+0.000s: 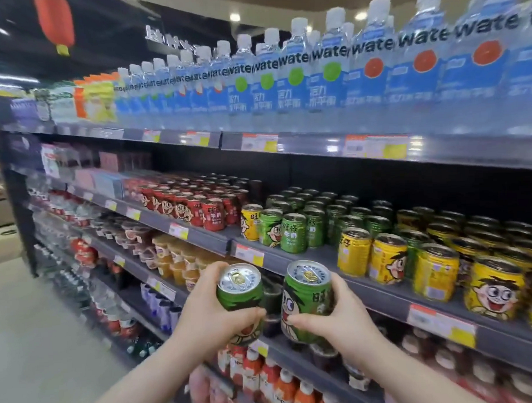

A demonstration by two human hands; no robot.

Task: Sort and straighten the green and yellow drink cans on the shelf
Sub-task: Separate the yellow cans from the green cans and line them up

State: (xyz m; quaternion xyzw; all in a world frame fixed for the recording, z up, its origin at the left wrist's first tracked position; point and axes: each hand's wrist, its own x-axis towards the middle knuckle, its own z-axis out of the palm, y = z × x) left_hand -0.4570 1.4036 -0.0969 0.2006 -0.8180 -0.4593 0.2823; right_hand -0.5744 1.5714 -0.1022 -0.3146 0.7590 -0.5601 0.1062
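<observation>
Left: I see the left hand (pixel 208 312) wrapped round a green printed metal drink can (pixel 239 288), near, off the grey shelf (pixel 321 259).
Right: right hand (pixel 338 316) clamped on a second green can (pixel 307 296), just beside the first.
Handling: I judge them stiff, smooth, maybe slippery; grip mid-body.
Room: bare shelf front between green row (pixel 293 233) and yellow cans (pixel 387 257); mind the front edge.

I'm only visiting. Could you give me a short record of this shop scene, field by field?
place: shop shelf stocked with drink cans
left hand: grips left green can, held in front of the shelf
right hand: grips right green can, held beside the other
green row: upright, stray yellow can at its left end
yellow row: right of the greens
above: water bottles
</observation>
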